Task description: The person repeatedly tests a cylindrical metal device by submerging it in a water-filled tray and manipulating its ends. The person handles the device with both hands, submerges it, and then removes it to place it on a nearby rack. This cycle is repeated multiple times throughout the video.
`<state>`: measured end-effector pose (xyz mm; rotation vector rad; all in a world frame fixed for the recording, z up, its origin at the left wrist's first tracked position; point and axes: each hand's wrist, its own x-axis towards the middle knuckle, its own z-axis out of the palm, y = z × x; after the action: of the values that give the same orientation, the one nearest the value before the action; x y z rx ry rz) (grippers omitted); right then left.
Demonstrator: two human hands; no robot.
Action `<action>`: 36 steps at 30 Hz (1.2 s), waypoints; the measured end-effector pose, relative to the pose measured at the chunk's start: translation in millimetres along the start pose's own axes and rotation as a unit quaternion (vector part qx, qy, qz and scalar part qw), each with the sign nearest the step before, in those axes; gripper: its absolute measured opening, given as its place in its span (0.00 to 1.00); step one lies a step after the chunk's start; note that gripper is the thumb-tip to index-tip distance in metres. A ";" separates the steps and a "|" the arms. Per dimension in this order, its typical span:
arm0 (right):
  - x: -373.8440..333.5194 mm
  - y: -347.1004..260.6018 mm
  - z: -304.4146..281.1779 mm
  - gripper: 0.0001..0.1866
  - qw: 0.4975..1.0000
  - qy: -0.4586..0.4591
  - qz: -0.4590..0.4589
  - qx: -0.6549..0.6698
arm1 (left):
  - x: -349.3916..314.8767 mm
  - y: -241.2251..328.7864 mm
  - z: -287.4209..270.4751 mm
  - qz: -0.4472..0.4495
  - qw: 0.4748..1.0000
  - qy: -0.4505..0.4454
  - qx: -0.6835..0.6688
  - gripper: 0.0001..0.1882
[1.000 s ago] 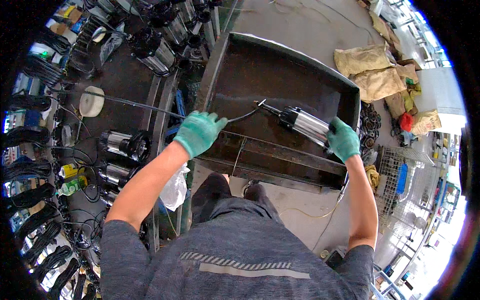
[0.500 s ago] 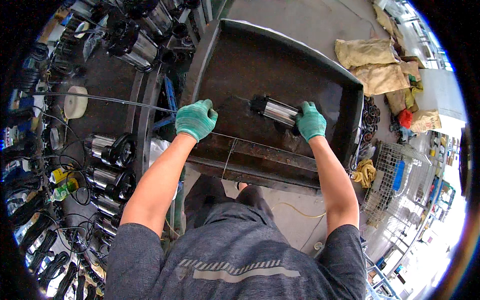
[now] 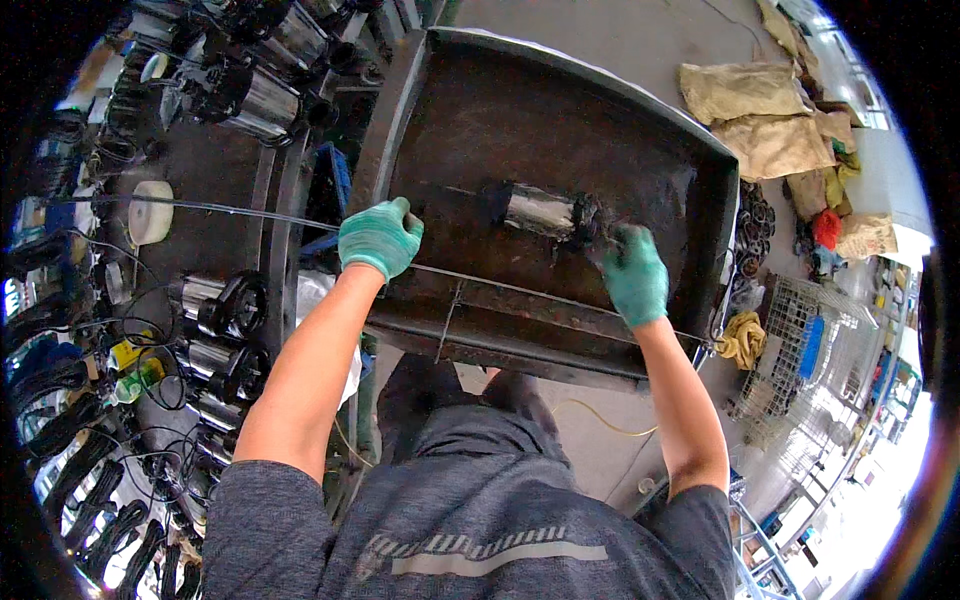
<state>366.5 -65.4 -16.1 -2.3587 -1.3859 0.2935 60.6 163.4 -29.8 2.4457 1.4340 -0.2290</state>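
A steel cylinder pump (image 3: 540, 212) with black ends lies on its side in a large dark metal tray (image 3: 560, 120). My right hand (image 3: 632, 272), in a green glove, grips the pump's right black end. My left hand (image 3: 378, 238), also gloved in green, is closed on a thin black cable (image 3: 230, 208) at the tray's left rim. That cable stretches away to the left over the bench.
Several more steel pumps (image 3: 215, 305) and coiled black cables (image 3: 60, 420) crowd the bench on the left, with a white tape roll (image 3: 150, 212). Burlap sacks (image 3: 760, 120) lie on the floor at the right, beside a wire basket (image 3: 800, 350) and a yellow rag (image 3: 742, 338).
The pump has been laid down flat in the tray's middle. My right hand has slid to its right end, and my left hand stays at the tray's left rim.
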 end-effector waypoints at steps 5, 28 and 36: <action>-59.4 89.0 -36.2 0.13 0.996 0.021 0.078 0.029 | 0.6 -1.1 0.8 -0.007 1.000 -0.012 0.011 0.13; -47.6 129.8 -25.1 0.24 0.928 -0.095 0.344 -0.103 | -2.1 10.9 -5.2 -0.029 0.997 -0.005 0.065 0.15; -46.6 122.8 -29.0 0.22 0.925 -0.104 0.352 -0.096 | -1.7 9.2 -2.5 -0.022 0.998 0.010 0.056 0.14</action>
<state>451.4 -166.0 -43.4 -2.9965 -0.5977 0.6404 67.8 158.6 -25.4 2.5128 1.5247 -0.3037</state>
